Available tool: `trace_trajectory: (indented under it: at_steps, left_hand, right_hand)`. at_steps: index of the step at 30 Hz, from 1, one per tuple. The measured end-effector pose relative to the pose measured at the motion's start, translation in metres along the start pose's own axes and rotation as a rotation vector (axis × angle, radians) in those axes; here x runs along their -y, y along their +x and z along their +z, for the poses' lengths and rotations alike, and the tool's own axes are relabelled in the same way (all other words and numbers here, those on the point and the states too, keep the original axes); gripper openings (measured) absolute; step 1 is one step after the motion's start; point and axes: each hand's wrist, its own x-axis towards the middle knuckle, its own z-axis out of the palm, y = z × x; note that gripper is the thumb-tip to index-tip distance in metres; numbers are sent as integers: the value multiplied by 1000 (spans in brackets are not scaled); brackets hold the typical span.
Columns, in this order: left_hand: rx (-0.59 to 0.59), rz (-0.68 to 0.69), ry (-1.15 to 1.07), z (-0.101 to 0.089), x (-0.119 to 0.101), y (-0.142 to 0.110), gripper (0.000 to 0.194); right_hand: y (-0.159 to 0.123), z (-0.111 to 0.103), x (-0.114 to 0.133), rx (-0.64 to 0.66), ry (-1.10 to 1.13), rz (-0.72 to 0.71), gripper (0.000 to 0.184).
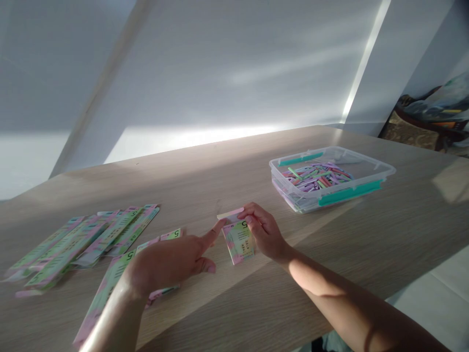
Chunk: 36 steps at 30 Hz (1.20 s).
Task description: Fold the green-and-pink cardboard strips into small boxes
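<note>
A small pink-and-green cardboard packet (238, 242) printed with a "5" is held up just over the table, its top flap raised. My right hand (266, 232) pinches its upper right corner between thumb and fingers. My left hand (172, 261) has its index finger stretched out to the flap's left end, with the thumb held apart. Under and beside that hand lie more printed packets (106, 288), partly covered by it. Farther left, several similar flat packets (98, 234) overlap in a loose row.
A clear plastic container (355, 190) with teal clips stands at the right, holding many small pastel-coloured sticks (322, 177). The wooden table (205, 176) meets a pale wall (227, 73) at the back. Beyond the table at far right is a chair (414, 129) with bags on it.
</note>
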Motion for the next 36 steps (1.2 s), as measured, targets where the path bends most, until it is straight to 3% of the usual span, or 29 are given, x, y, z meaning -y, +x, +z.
trace_trajectory:
  at_steps: [4, 7, 10, 15, 21, 30, 36]
  left_hand:
    - [4, -8, 13, 0, -2, 0, 72]
    - [-4, 4, 7, 1, -2, 0, 73]
    - [10, -6, 8, 3, -3, 1, 75]
    - [12, -55, 35, 2, -12, 1, 67]
    - [57, -120, 69, -4, -21, -3, 61]
    - [35, -138, 96, -8, -14, -8, 64]
    - [96, -235, 183, -13, -30, -9, 64]
  right_hand:
    - [0, 2, 1, -6, 19, 24, 14]
    - [0, 3, 1, -48, 156, 41, 7]
    - [2, 1, 3, -22, 276, 30, 19]
    - [7, -6, 6, 117, 103, 63, 20]
    - [7, -3, 7, 88, 135, 97, 16]
    - [3, -6, 10, 85, -44, 46, 21]
    - [1, -6, 11, 53, -57, 51, 17]
